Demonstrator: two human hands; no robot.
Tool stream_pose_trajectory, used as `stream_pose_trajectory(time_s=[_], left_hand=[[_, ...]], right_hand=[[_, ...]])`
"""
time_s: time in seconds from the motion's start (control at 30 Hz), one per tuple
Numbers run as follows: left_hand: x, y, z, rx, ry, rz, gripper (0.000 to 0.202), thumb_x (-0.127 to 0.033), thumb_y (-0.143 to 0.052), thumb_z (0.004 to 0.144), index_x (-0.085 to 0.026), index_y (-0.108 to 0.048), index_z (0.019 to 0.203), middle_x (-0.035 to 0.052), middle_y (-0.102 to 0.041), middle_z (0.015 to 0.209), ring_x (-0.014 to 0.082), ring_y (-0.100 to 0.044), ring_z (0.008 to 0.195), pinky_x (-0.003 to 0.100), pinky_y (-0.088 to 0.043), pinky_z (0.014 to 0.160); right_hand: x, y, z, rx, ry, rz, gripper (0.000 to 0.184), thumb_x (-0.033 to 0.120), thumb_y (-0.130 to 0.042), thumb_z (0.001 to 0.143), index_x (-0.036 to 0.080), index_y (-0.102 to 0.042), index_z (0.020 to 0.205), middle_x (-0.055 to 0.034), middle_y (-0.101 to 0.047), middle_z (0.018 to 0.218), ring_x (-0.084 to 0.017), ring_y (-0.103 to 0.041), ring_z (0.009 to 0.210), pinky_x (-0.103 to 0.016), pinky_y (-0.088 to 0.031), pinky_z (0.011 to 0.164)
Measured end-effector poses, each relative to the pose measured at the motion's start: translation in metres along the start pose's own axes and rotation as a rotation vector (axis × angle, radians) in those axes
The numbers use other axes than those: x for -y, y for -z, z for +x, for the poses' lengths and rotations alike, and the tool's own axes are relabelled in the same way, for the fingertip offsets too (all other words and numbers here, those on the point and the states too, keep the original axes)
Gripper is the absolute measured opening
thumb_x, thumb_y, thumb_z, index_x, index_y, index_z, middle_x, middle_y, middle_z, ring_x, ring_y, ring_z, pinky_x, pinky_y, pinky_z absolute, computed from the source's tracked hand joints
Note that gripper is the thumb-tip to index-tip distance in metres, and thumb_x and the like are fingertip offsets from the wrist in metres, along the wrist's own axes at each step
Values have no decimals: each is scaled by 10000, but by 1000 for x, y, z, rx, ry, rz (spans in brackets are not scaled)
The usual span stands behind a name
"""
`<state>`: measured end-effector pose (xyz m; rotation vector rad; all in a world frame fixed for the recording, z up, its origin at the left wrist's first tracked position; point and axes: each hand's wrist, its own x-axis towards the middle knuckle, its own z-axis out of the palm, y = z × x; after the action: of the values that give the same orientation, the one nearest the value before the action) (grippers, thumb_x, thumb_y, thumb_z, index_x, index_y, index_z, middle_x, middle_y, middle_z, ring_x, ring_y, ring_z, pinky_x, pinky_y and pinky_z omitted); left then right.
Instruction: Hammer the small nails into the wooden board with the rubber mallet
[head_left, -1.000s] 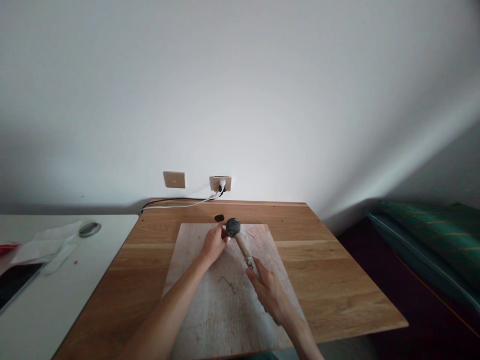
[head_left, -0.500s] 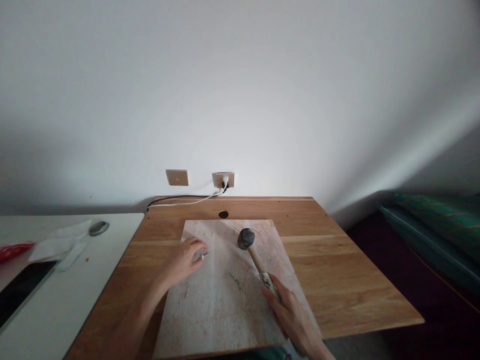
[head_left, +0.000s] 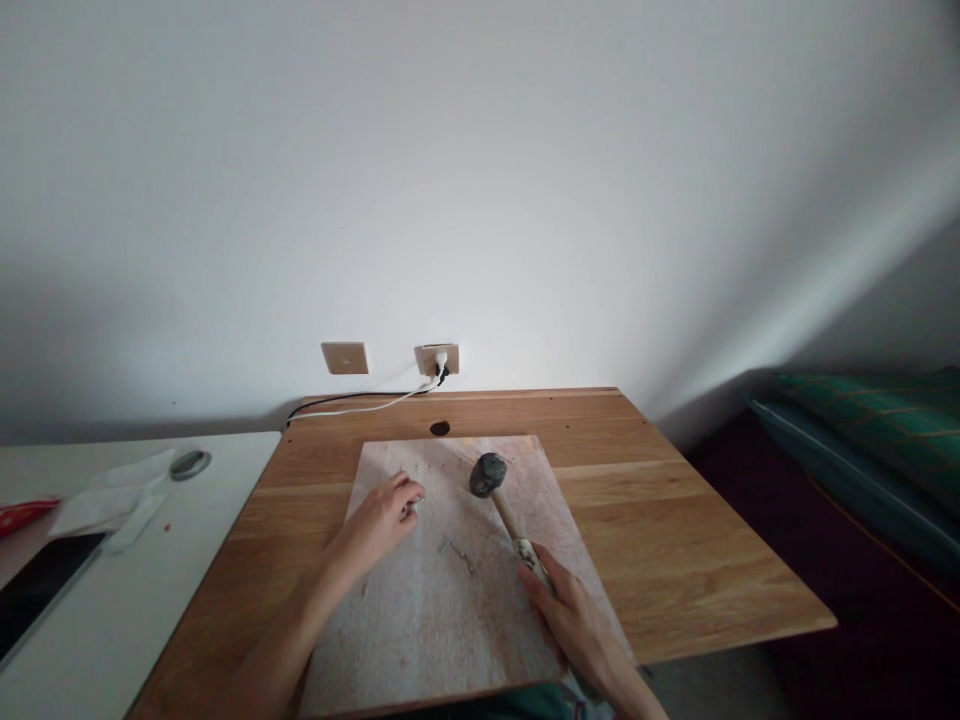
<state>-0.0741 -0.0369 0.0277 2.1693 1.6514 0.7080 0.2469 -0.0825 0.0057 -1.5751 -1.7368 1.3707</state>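
Observation:
My right hand (head_left: pixel 574 615) is wrapped around the pale handle of a rubber mallet (head_left: pixel 489 475). The mallet's dark, rounded head is over the upper right part of a worn, whitish wooden board (head_left: pixel 405 630). At the board's left side, my left hand (head_left: pixel 390 512) is closed in a pinch, with a small shiny nail (head_left: pixel 420 499) at the fingertips, mostly hidden. Several loose nails (head_left: pixel 459 555) lie in the middle of the board between the two hands. Tiny dark points, hard to make out, run along the board's far edge.
The board rests on a wooden desk (head_left: pixel 660 530) against a white wall. Cables run from a wall socket (head_left: pixel 438 360) along the desk's back edge. On the white table (head_left: pixel 157 590) at left are a tape roll (head_left: pixel 190 464), tissues (head_left: pixel 112 495) and a dark tablet-like device (head_left: pixel 45 585).
My left hand has turned slightly, and its fingers have closed more over the nail. The mallet stays in my right hand, almost unmoved. The whole view has shifted a little.

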Motion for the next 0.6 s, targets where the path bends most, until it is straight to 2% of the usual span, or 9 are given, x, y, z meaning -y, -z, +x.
stream_pose_trajectory(time_s=[0.13, 0.2, 0.33, 0.47, 0.53, 0.6], left_hand=[[-1, 0, 23, -55, -5, -107, 311, 16, -572, 775, -207, -752, 896, 26, -696, 916, 149, -658, 760, 248, -513, 728], [3, -6, 36, -92, 0, -134, 292, 13, -580, 772, -201, -755, 868, 22, -712, 889, 150, -667, 757, 253, -529, 747], [11, -26, 58, -160, 64, -195, 366, 19, -597, 757, -196, -765, 1000, 25, -771, 896, 160, -708, 774, 275, -565, 807], [16, -42, 64, -149, 98, -264, 381, 7, -596, 755, -197, -761, 1031, 31, -796, 894, 174, -748, 822, 276, -577, 828], [19, -44, 63, -145, 96, -291, 336, -21, -599, 771, -197, -763, 1006, 37, -806, 914, 178, -758, 850, 274, -580, 835], [21, -42, 62, -149, 88, -299, 275, -57, -605, 792, -198, -767, 964, 40, -813, 926, 179, -758, 853, 276, -583, 830]], right_hand=[[-1, 1, 1, -61, 33, -9, 670, 675, -438, 1020, 177, -677, 1398, -19, -712, 765, -238, -721, 779, -298, -557, 758], [-1, 2, 1, -74, 48, -5, 637, 679, -470, 1006, 207, -708, 1362, -36, -745, 824, -256, -733, 823, -308, -561, 769], [-1, 1, 2, -46, 30, 27, 630, 691, -471, 1007, 239, -687, 1389, -15, -725, 740, -237, -701, 664, -293, -536, 639], [1, -2, 0, 12, -33, 87, 643, 674, -432, 1026, 225, -627, 1444, 26, -644, 628, -173, -553, 445, -248, -399, 445], [3, -2, -1, 17, -35, 106, 626, 638, -422, 1035, 209, -617, 1446, 38, -609, 603, -166, -523, 428, -243, -363, 420], [5, -1, -1, 0, -20, 98, 599, 609, -433, 1034, 202, -637, 1422, 43, -586, 586, -172, -532, 449, -252, -400, 458]])
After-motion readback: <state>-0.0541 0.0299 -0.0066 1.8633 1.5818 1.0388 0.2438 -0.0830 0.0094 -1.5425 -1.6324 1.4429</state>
